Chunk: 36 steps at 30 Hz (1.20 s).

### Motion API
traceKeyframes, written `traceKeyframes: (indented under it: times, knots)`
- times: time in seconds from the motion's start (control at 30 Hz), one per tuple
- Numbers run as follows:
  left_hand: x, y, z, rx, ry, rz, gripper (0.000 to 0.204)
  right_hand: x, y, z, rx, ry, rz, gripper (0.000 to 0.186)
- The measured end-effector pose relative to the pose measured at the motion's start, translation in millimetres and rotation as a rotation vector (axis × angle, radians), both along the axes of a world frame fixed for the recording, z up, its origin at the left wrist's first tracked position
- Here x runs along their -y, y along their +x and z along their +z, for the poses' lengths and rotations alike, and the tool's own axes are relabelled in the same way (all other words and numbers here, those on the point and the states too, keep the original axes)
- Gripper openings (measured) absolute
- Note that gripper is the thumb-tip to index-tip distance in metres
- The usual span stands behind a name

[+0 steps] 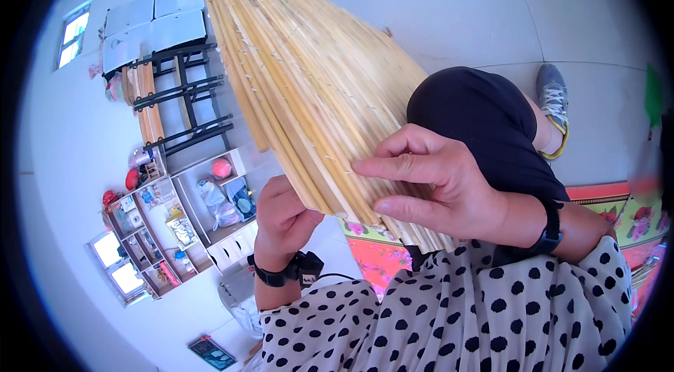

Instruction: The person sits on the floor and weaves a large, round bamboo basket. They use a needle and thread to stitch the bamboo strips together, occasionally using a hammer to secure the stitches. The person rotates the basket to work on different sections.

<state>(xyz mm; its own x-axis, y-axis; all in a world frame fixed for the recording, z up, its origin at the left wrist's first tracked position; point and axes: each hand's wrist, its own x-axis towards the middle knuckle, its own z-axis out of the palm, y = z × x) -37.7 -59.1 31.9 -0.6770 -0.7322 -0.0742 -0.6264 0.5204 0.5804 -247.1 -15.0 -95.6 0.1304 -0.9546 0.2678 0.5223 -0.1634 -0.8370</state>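
Straw-yellow stick mat (319,73) with white stitches (328,158) — just in front of the polka-dot top (484,309)
Right hand (449,182) over it, thumb and finger spread apart; left hand (279,221) at the edge — half hidden, can't tell its grip.

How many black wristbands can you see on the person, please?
2: the left wristband is below the left hand, at the edge of the stick mat; the right wristband is on the wrist of the right hand, which reaches over the mat. No others show.
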Motion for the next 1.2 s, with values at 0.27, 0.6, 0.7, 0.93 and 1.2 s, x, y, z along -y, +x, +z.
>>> traceKeyframes:
  times: [0.27,0.6,0.7,0.93,1.2]
  knots:
    - [-4.2,1.0,-16.2,-0.029,-0.088,0.146,0.021,2.1,-0.4,-4.6,0.076,0.048,0.092,0.040]
    - [-10.2,-6.0,-21.1,-0.001,-0.144,0.203,0.024,0.7,3.9,-7.0,0.094,0.045,0.088,0.043]
    - [-3.3,-9.6,-12.9,0.032,-0.175,0.085,0.023,1.0,2.7,-6.4,0.069,0.032,0.077,0.043]
    - [8.9,-7.8,-4.3,-0.003,-0.121,-0.070,0.020,-1.1,3.9,-6.3,0.070,0.041,0.067,0.042]
    - [16.4,-13.7,6.8,0.091,-0.136,-0.154,0.022,-0.8,2.4,-5.8,0.085,0.066,0.084,0.042]
